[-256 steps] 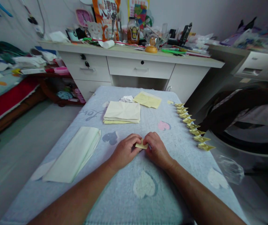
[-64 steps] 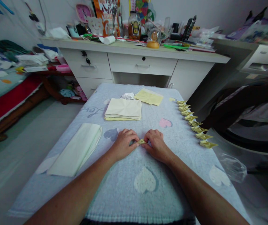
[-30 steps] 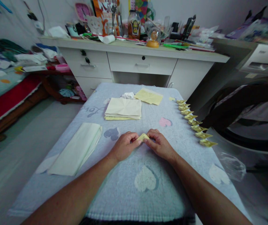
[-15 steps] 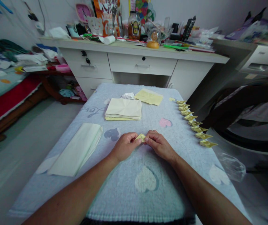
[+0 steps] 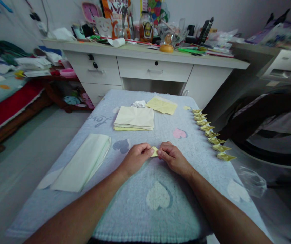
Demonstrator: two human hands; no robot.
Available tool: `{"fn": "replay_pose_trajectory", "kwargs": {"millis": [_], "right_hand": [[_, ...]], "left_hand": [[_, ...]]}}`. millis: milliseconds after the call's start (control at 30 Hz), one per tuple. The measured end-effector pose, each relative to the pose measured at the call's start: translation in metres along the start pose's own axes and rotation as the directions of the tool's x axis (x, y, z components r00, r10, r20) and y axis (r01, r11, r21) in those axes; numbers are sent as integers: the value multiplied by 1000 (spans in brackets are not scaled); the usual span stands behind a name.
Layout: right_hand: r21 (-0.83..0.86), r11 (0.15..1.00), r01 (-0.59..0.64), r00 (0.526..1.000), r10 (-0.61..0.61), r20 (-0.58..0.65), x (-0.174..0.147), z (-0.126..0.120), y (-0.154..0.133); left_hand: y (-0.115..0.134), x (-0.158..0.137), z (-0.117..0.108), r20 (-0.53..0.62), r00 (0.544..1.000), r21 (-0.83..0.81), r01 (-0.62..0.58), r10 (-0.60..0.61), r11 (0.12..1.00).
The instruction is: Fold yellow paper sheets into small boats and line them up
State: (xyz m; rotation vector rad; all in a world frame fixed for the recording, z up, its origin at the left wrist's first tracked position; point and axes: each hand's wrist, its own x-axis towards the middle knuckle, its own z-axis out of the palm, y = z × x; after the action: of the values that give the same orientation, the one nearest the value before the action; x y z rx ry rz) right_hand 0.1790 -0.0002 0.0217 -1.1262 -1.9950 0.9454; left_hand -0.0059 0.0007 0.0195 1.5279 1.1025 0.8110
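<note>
A small piece of folded yellow paper (image 5: pixel 155 152) is pinched between my two hands, just above the blue cloth-covered table (image 5: pixel 186 176). My left hand (image 5: pixel 137 156) grips its left end between thumb and fingers. At its right end, my right hand (image 5: pixel 173 156) holds it the same way. The fingers cover part of the paper, so its full shape is hidden. Beyond my hands lies a stack of cream and yellow paper sheets (image 5: pixel 134 117). Several folded yellow paper boats (image 5: pixel 213 141) stand in a row along the table's right edge.
Yellow sheets (image 5: pixel 162 104) and a crumpled white tissue (image 5: pixel 139 104) lie behind the stack. A folded pale cloth or paper (image 5: pixel 84 162) rests at the left. Past the table stands a cluttered white desk (image 5: pixel 155 69); a front-loading washing machine (image 5: pixel 280 79) is on the right.
The folded paper has tilted between my fingers, and its outline changes from a peaked triangle to a narrower slanted shape. Both hands stay in nearly the same place.
</note>
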Motion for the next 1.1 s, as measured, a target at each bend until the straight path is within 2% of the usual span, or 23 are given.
{"fn": "replay_pose_trajectory", "kwargs": {"millis": [133, 300, 400, 833, 1100], "right_hand": [[17, 1000, -6, 1000, 7, -5, -1, 1, -1], [144, 988, -51, 998, 54, -21, -3, 1, -2], [156, 987, -46, 998, 53, -38, -3, 1, -4], [68, 997, -25, 996, 31, -88, -2, 3, -2], [51, 998, 23, 998, -20, -60, -4, 6, -9]], "left_hand": [[0, 0, 0, -22, 1000, 11, 9, -9, 1000], [-2, 0, -1, -36, 999, -119, 22, -26, 993], [-2, 0, -1, -40, 999, -166, 29, -36, 986], [1, -2, -2, -37, 998, 43, -53, 55, 998], [0, -4, 0, -5, 998, -8, -56, 56, 998]]}}
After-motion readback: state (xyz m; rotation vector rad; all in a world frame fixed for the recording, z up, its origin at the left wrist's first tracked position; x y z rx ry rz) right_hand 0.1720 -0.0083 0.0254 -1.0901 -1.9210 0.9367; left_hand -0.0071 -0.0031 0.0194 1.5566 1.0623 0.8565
